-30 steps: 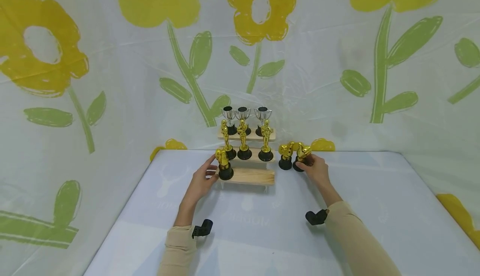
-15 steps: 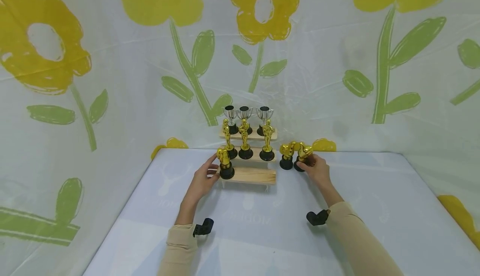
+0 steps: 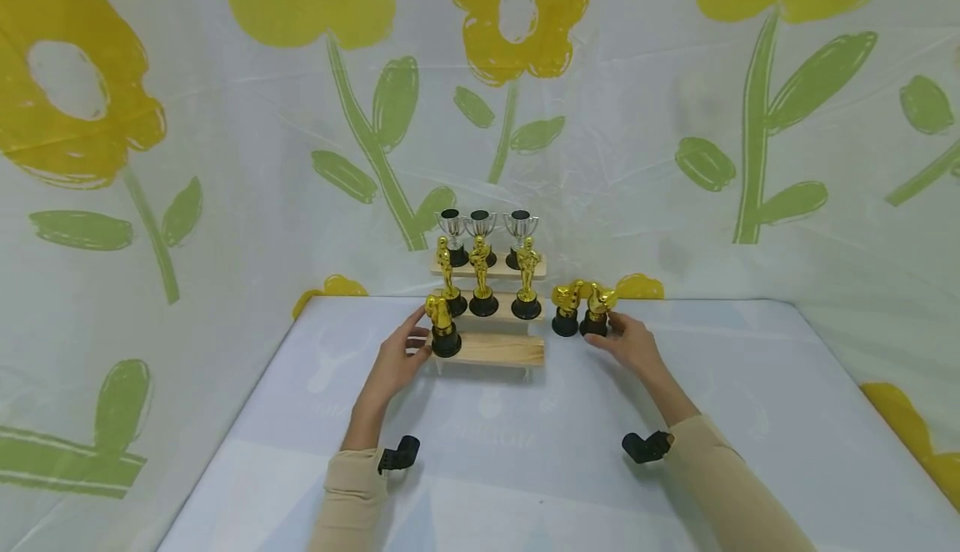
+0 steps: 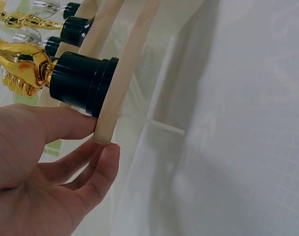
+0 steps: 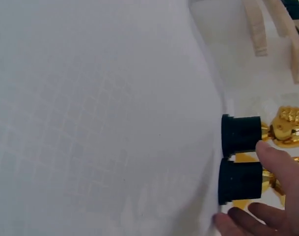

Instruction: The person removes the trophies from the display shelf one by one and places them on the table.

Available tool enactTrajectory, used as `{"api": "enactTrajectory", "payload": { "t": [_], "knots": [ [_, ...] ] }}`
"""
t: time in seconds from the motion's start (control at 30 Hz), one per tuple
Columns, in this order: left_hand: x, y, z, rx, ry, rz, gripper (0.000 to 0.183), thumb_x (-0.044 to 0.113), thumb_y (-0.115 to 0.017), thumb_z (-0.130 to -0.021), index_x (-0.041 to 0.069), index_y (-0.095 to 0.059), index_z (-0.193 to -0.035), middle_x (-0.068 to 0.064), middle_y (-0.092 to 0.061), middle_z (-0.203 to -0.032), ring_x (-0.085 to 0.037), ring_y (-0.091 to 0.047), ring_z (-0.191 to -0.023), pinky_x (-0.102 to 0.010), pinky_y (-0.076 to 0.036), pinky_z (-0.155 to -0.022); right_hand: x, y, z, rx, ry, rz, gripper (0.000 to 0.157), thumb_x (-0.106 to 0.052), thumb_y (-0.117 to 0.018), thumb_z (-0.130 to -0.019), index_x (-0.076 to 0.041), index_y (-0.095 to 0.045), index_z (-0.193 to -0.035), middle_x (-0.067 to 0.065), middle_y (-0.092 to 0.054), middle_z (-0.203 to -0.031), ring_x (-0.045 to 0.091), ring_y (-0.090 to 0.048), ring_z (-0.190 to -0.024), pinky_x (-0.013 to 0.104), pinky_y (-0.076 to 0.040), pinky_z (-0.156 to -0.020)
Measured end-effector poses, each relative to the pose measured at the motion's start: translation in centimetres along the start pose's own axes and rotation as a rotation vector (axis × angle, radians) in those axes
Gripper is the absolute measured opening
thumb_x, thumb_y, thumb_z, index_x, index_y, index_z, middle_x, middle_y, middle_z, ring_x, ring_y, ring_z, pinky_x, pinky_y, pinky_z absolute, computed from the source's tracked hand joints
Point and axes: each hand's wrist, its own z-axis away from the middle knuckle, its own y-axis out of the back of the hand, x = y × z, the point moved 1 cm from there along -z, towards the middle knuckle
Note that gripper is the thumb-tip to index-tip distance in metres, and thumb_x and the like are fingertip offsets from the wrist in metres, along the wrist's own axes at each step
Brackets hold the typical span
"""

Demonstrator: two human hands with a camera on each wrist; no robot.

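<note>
A small wooden three-tier shelf (image 3: 495, 350) stands on the table. On its bottom tier's left end sits a trophy (image 3: 446, 342) with a black base and a gold hand-shaped top. My left hand (image 3: 397, 360) grips that tier's end, and the thumb lies close to the trophy's base, as the left wrist view shows. To the right of the shelf, two gold-topped trophies stand side by side, the nearer-to-shelf trophy (image 3: 565, 323) and the outer trophy (image 3: 595, 325). My right hand (image 3: 633, 348) is beside the outer trophy, thumb and fingers spread apart around its base.
Gold figure trophies (image 3: 483, 306) stand on the middle tier, and silver cups (image 3: 520, 225) on the top tier. Behind the table (image 3: 495, 477) hangs a white cloth (image 3: 615, 143) printed with flowers.
My right hand has loosened from the outer trophy, its thumb and fingers moving apart. The left hand stays at the shelf's end. The head view has shifted slightly.
</note>
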Motion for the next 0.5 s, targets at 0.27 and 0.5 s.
{"api": "enactTrajectory", "payload": {
  "t": [0.27, 0.5],
  "knots": [
    [0.0, 0.0, -0.1, -0.009, 0.025, -0.013, 0.070, 0.003, -0.062, -0.092, 0.020, -0.032, -0.154, -0.020, -0.061, -0.128, -0.036, -0.063, -0.115, -0.049, -0.054, -0.096, -1.0, 0.5, 1.9, -0.039, -0.025, 0.029, 0.078, -0.040, -0.070, -0.088, 0.007, -0.042, -0.143, 0.031, -0.046, -0.144, 0.047, -0.045, -0.132, 0.057, -0.045, -0.105],
    [0.1, 0.0, -0.2, -0.016, 0.038, -0.003, 0.070, 0.003, -0.062, -0.092, 0.020, -0.032, -0.154, -0.020, -0.060, -0.128, -0.035, -0.062, -0.116, -0.049, -0.053, -0.098, -2.2, 0.1, 3.3, -0.035, -0.019, -0.033, 0.067, -0.038, -0.071, -0.087, 0.001, -0.051, -0.138, 0.026, -0.050, -0.143, 0.044, -0.049, -0.130, 0.054, -0.048, -0.103]
  ]
}}
